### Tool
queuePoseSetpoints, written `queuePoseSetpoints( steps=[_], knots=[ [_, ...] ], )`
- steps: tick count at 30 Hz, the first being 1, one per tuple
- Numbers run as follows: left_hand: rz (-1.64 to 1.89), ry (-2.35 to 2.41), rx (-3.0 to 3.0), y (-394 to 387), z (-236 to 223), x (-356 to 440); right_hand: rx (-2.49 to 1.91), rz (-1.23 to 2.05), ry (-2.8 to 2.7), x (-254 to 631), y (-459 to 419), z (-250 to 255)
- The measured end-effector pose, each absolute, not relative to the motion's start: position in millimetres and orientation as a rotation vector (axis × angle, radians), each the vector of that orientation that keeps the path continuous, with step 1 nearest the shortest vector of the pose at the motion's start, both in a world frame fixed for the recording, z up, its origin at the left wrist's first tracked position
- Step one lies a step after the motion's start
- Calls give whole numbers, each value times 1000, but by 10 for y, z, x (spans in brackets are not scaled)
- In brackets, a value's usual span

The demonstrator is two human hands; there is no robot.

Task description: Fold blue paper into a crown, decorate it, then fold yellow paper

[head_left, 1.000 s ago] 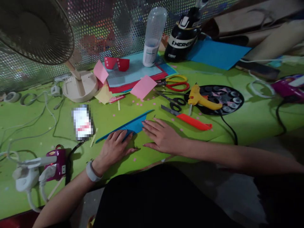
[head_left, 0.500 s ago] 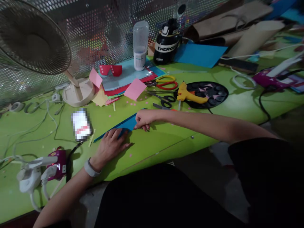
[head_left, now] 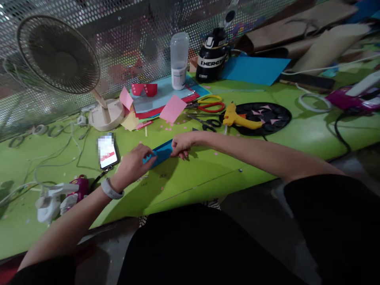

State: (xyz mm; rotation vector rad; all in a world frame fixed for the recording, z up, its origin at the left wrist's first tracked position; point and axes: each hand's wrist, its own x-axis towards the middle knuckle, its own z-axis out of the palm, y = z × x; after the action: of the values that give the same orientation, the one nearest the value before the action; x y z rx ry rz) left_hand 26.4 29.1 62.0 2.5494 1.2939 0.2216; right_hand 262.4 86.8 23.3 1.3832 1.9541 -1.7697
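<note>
A narrow strip of blue paper (head_left: 162,154) with a raised edge stretches between my two hands over the green table. Its left end is pinched between the thumb and fingers of my left hand (head_left: 135,164), which wears a pale wristband. At the strip's right end, my right hand (head_left: 181,145) has its fingers curled closed on the paper; the hand covers that end. Pink paper scraps lie around the strip. Just beyond my right hand is a pair of dark-handled scissors (head_left: 211,124).
A yellow glue gun (head_left: 242,120) rests on a black oval tray (head_left: 279,126). Behind are red-and-yellow-handled scissors (head_left: 211,106), a pink paper square (head_left: 173,109), a clear bottle (head_left: 179,59) and a black flask (head_left: 211,59). At left stand a fan (head_left: 59,55), a phone (head_left: 107,152) and plugged-in chargers (head_left: 49,204).
My left hand has gone from lying spread on the blue paper to pinching its left end, lifting it slightly. My right hand stays on the other end. The view has shifted a little.
</note>
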Motion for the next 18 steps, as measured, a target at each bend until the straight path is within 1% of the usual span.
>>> queuePoseSetpoints(
  steps=[1, 3, 5, 11, 18],
  knots=[
    [162, 1373, 2376, 351, 656, 324, 1381, -1769, 1955, 2624, 867, 232],
    [-130, 1351, 1944, 467, 688, 451, 1376, -1772, 1960, 2625, 867, 227],
    [-259, 1317, 1683, 556, 670, 566, 1365, -1776, 1968, 2629, 873, 219],
    [-328, 1364, 1538, 625, 520, 695, 1344, -1793, 1988, 2636, 890, 175],
    [-275, 1339, 1434, 618, 419, 634, 1340, -1797, 2001, 2647, 877, 171]
  ],
)
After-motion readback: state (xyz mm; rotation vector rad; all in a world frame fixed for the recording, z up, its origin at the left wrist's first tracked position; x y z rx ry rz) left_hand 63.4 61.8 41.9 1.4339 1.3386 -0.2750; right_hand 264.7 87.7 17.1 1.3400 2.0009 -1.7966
